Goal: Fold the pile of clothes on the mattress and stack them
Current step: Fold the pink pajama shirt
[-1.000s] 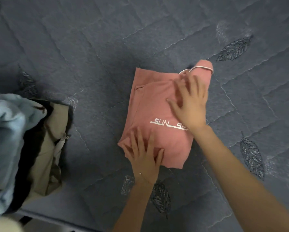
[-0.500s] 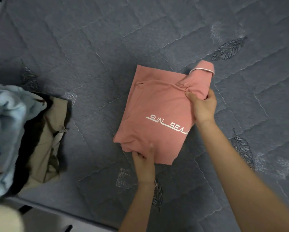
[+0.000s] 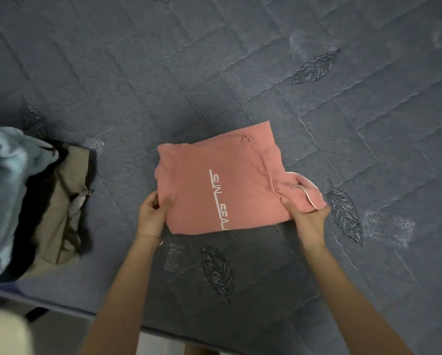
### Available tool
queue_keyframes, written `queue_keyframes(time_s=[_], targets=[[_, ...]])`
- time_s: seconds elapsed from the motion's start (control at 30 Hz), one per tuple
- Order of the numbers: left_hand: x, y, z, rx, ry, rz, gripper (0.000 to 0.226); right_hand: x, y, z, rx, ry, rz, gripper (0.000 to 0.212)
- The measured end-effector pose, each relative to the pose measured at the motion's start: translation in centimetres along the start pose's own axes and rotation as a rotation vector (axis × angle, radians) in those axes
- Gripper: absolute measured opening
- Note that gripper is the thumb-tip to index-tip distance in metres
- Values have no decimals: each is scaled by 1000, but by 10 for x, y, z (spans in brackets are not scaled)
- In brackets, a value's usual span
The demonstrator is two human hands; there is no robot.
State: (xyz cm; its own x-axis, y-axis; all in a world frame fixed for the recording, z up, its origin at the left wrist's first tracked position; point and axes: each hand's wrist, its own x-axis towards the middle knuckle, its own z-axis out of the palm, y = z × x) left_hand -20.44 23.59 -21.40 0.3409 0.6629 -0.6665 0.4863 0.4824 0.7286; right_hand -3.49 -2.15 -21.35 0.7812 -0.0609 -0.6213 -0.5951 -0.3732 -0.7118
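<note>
The pink cotton garment point(image 3: 214, 185), folded into a flat rectangle, is over the near middle part of the grey-blue quilted mattress point(image 3: 214, 73), not far from the mattress's front edge. I cannot tell whether it rests fully on the mattress or is raised a little. White printed letters "SUN SEA" point(image 3: 218, 198) run across its upper face. At its right end a sleeve end with thin white trim point(image 3: 309, 198) sticks out from the fold.

The two hands are apart, one at each end of the garment. The left hand point(image 3: 153, 216) pinches the near left corner, thumb on top of the cloth and the other fingers under it. A thin bracelet point(image 3: 148, 236) is on this wrist. The right hand point(image 3: 307, 219) grips the right end, with the thumb pressed on top and the fingers curled round the trimmed sleeve end. Both forearms are bare and come in from over the front edge of the mattress.

At the left front corner of the mattress lies the unfolded pile of clothes: a light blue soft fabric point(image 3: 2, 180) at the far left, a black piece point(image 3: 35, 196) beside it, and a beige garment point(image 3: 61, 216) on the side nearest the mattress's middle. The pile is well apart from the pink garment.

The mattress cover has dark stitched leaf shapes point(image 3: 217, 272), one between the forearms and others toward the right side. Beyond the front edge of the mattress a pale floor point(image 3: 158, 342) shows.
</note>
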Motion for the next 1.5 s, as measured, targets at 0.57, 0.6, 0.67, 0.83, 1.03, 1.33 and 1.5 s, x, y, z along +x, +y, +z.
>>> queue_keyframes(time_s=[0.57, 0.6, 0.67, 0.83, 1.03, 1.33, 1.5], targets=[[-8, -1, 16, 250, -173, -40, 44, 30, -44, 41, -919, -408, -300, 117], [-11, -3, 16, 229, -200, 5, 33, 28, -38, 41, -883, -395, -320, 111], [-19, -5, 13, 189, -230, 94, 28, 26, -30, 38, -737, -424, -291, 104], [-35, -3, -10, 154, -189, 124, 22, 7, -25, 18, -439, -634, -62, 86], [-79, 29, -27, 106, -17, 174, 10, -57, -55, -2, -256, -595, -114, 66], [-204, 153, -83, -128, 41, 355, 6, -200, -202, -56, -117, -522, -321, 27], [-237, 238, -155, -225, 8, 464, 7, -291, -281, -22, -61, -486, -467, 18]])
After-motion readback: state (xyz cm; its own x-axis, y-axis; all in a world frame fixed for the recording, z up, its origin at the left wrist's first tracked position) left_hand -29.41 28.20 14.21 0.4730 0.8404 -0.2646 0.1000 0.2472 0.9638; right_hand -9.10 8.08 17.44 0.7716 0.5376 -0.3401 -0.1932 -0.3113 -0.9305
